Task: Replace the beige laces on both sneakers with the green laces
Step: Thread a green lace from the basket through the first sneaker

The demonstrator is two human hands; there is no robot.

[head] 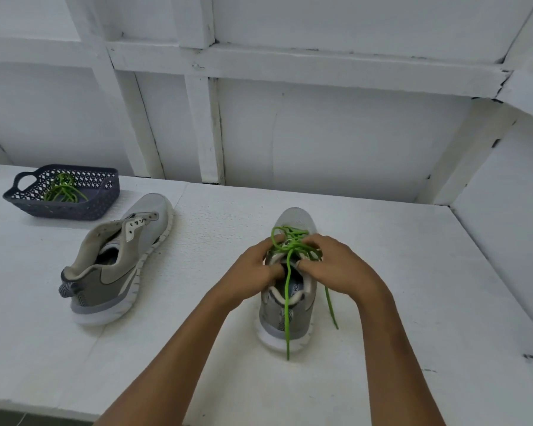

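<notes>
right of centre on the table (382,272), the near sneaker (286,305) points heel-near, toe-far, both hands pinching its green lace (286,290) over the eyelets, left hand (253,269) and right hand (333,265) equally close, while the unlaced sneaker (117,259) lies well left.

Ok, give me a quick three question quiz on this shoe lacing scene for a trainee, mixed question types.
1. True or false: the sneaker on the left has a green lace threaded through it.
2. Where is the spare green lace? A) in the dark basket B) on the white table C) in the left hand
3. Fill in: both hands work on the ____ of the near sneaker.

Key: 1 false, it has no lace. 2 A. 3 green lace; the right hand is beside the left one.
</notes>
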